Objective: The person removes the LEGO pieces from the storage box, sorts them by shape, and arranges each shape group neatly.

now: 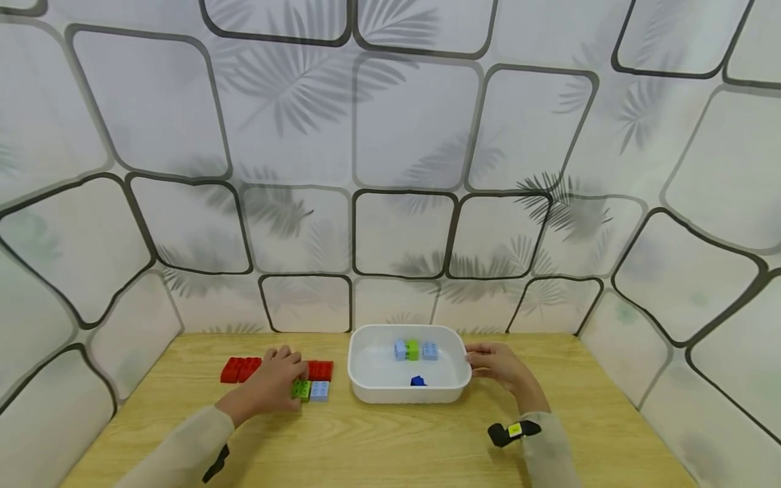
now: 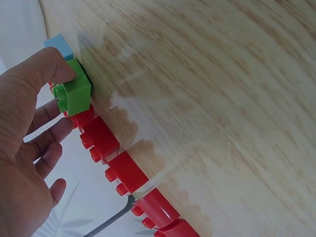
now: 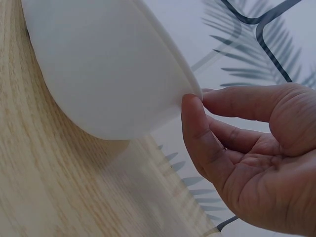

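Note:
My left hand [image 1: 271,383] reaches over the bricks at the left, thumb and fingers pinching a green toy brick [image 2: 78,94]. A light blue brick [image 1: 319,391] sits right beside the green one. Behind them runs a row of red bricks [image 2: 101,138], partly covered by the hand in the head view. My right hand [image 1: 500,366] pinches the right end of a white plastic tub [image 1: 409,396] at its rim, between thumb and fingers. Inside lie two light blue bricks [image 1: 430,350], a green brick [image 1: 412,350] and a dark blue brick [image 1: 417,381].
The wooden table [image 1: 366,447] carries everything. A patterned curtain or sheet [image 1: 403,230] closes off the back and both sides. Dark bands are strapped at both wrists, the right one holding a small device [image 1: 514,431].

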A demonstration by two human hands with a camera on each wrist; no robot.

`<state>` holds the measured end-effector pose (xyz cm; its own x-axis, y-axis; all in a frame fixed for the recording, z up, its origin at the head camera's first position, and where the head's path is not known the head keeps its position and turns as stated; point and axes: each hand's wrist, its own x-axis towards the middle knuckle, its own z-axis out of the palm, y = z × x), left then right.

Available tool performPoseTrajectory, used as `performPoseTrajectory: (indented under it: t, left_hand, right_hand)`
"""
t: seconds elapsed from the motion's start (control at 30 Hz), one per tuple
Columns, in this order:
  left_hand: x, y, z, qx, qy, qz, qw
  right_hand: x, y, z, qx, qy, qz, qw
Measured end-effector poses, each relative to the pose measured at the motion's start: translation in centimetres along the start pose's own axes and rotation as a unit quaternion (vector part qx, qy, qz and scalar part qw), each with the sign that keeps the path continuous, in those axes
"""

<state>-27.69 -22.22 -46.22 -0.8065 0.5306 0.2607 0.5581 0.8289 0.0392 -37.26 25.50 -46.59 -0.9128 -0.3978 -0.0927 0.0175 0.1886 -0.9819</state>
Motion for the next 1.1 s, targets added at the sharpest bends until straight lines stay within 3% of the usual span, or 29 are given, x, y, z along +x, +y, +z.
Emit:
performPoseTrajectory:
  t: [0.5, 1.1]
  left_hand:
    - [-0.03, -0.08, 0.07, -0.012, 0.013, 0.009, 0.9998]
    - [0.27, 0.18, 0.13, -0.002, 0.003, 0.004, 1.0000]
  right_hand:
    - [0.30, 0.21, -0.15, -0.002, 0.000, -0.001, 1.0000]
    - [-0.02, 0.11, -0.19, 0.000, 0.004, 0.002, 1.0000]
